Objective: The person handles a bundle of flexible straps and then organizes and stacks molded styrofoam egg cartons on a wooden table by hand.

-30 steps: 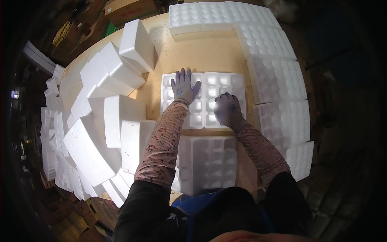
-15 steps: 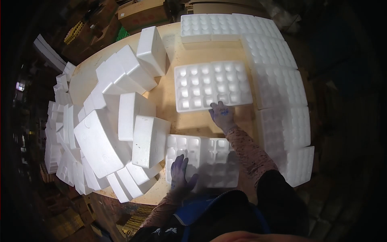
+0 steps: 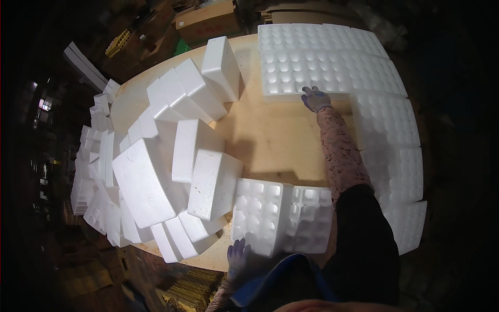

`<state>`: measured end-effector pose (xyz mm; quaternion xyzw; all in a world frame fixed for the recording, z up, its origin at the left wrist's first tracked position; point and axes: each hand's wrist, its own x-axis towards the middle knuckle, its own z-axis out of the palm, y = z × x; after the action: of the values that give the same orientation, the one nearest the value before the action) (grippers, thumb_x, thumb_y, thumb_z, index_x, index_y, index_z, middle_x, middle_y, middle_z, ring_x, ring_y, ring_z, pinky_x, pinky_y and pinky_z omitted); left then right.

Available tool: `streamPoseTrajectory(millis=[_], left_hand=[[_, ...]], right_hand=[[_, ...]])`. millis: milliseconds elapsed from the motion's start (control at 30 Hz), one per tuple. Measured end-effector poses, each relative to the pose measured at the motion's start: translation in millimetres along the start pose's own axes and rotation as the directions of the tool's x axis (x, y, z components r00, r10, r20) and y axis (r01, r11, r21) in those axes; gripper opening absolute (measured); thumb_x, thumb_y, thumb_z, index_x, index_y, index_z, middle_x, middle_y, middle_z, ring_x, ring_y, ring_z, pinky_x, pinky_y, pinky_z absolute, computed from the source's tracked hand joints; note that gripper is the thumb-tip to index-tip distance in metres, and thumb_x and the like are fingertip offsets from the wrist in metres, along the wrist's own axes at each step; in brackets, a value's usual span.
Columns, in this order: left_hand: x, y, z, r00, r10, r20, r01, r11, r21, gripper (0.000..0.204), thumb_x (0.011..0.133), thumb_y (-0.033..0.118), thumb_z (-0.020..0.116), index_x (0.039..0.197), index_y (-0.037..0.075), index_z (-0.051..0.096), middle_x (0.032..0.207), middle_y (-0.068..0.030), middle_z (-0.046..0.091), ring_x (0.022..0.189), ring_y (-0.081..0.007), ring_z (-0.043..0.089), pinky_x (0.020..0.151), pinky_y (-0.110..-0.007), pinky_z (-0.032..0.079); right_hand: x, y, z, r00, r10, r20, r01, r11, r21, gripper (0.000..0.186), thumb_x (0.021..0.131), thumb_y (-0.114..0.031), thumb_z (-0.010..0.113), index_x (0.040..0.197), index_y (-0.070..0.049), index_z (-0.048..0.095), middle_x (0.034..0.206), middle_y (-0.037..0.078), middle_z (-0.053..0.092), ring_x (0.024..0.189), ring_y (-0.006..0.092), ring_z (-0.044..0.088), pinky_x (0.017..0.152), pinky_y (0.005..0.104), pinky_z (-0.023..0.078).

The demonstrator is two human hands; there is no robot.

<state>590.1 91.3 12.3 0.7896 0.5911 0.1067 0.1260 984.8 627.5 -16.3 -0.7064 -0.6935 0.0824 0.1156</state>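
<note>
My right hand (image 3: 315,99), in a pale glove, reaches far out with its fingers spread at the near edge of a white foam tray (image 3: 291,73) with rounded hollows. That tray lies against the far row of similar trays (image 3: 322,37). My left hand (image 3: 237,257), also gloved, is low at the table's front with its fingers stretched out. It is beside the near corner of a tilted foam tray (image 3: 260,216); whether it touches cannot be told. Right of that tray lies another foam tray (image 3: 309,218), partly overlapped by it.
White foam blocks or upended trays (image 3: 143,182) are heaped along the left of the wooden table (image 3: 280,135). More hollowed trays (image 3: 387,122) line its right side. Cardboard boxes (image 3: 210,23) stand beyond the far edge.
The tray at my right hand has moved away from me, up against the far row. My left hand has drawn back toward me, and the near left tray now tilts.
</note>
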Motion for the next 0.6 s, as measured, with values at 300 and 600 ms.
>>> streamPoseTrajectory(millis=[300,600], left_hand=[[23.7,3.6,-35.4,0.98,-0.013,0.2,0.044,0.987,-0.153,0.056,0.087,0.018,0.064,0.142,0.016,0.054,0.149,-0.0172,0.045,0.138,-0.0459,0.04,0.113,-0.059,0.033],[97.4,28.4,-10.2,0.998,0.055,-0.032,-0.06,0.982,-0.179,0.029,0.087,0.011,0.069,0.116,0.013,0.068,0.149,-0.0212,0.045,0.138,-0.0469,0.039,0.11,-0.055,0.036]], right_hand=[[-304.1,-79.3,-54.8,0.891,-0.288,-0.352,0.396,0.872,0.289,0.043,0.087,-0.013,0.069,0.127,-0.001,0.062,0.133,0.021,0.059,0.118,0.0386,0.059,0.097,0.0457,0.049],[-430.0,-26.8,-44.9,0.967,-0.228,0.111,0.202,0.957,0.21,0.073,0.074,-0.028,0.067,0.143,-0.009,0.052,0.161,0.018,0.035,0.148,0.0409,0.03,0.118,0.065,0.019]])
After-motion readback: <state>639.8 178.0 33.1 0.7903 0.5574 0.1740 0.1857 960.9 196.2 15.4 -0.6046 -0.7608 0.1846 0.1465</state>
